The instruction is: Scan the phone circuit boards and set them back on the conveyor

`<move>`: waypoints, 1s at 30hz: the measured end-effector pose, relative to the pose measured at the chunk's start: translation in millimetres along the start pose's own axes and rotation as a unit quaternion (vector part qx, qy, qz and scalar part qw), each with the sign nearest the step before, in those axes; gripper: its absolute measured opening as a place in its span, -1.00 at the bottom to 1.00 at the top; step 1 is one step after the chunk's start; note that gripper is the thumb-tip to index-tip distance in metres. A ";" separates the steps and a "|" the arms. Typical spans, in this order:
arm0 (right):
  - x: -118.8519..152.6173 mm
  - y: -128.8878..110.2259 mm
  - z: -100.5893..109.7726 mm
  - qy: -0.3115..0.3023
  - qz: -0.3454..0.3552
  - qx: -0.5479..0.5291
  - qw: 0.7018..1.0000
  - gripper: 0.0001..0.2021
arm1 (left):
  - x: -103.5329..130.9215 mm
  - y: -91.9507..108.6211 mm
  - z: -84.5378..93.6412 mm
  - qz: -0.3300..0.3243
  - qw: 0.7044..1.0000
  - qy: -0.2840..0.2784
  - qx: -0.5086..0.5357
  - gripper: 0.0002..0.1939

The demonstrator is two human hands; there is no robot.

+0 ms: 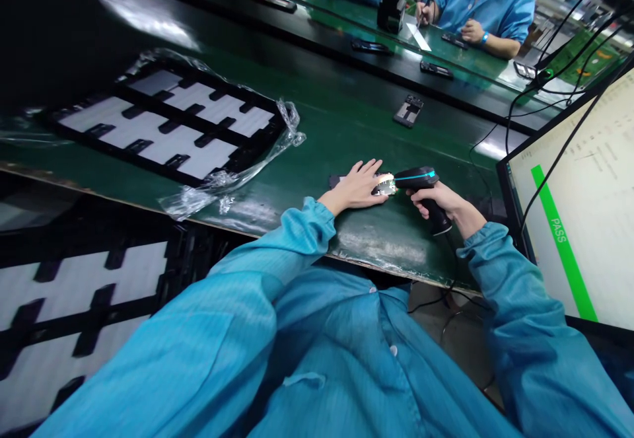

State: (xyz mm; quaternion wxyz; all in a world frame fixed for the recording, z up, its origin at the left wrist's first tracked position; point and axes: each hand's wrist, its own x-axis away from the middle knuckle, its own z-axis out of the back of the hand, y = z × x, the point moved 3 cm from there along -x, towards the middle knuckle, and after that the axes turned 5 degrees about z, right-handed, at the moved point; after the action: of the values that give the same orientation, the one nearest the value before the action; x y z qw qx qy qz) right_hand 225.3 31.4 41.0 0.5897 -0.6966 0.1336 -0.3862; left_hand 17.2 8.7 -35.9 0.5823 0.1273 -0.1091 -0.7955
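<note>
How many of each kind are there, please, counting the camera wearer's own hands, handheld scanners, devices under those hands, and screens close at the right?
Hands: 2, the left hand and right hand
Handheld scanner: 1, in the right hand
Device: 1, partly under the left hand
Screen: 1
Total: 5

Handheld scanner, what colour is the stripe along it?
The stripe on the black scanner is bright blue, in the head view.
</note>
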 end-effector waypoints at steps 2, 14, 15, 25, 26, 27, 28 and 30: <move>-0.6 0.8 0.9 0.006 -0.002 -0.002 1.000 -0.76 | 0.1 -0.3 -0.8 -0.003 1.000 0.002 -0.001 -0.32; -0.2 -0.8 3.8 0.002 0.010 -0.020 1.000 -0.74 | 0.5 0.3 -0.6 -0.001 1.000 0.012 0.003 -0.34; -0.3 -5.5 5.3 0.003 0.013 -0.017 1.000 -0.73 | 0.7 3.4 -1.4 0.006 1.000 0.014 0.002 -0.34; -37.1 -66.8 -2.8 -0.034 -0.115 0.128 0.984 -0.84 | 11.5 57.5 -5.9 0.194 0.980 0.053 0.008 -0.34; -41.2 -69.6 -6.2 -0.038 -0.126 0.138 0.982 -0.84 | 11.2 59.1 -5.0 0.197 0.979 0.047 0.012 -0.31; -44.6 -71.7 -9.7 -0.040 -0.137 0.147 0.979 -0.85 | 10.8 59.8 -4.0 0.199 0.979 0.040 0.015 -0.29; -47.1 -73.4 -13.0 -0.042 -0.145 0.155 0.976 -0.86 | 10.3 59.8 -3.1 0.201 0.979 0.033 0.017 -0.28; -50.1 -76.1 -19.0 -0.046 -0.159 0.169 0.972 -0.86 | 9.6 58.9 -1.4 0.201 0.979 0.025 0.020 -0.28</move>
State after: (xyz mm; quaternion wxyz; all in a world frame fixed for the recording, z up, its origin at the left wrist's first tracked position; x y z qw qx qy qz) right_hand 158.2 70.4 92.4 0.6352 -0.6162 -0.0736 -0.4598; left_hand 67.8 -18.1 -19.0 0.7299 0.1342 -0.1342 -0.6566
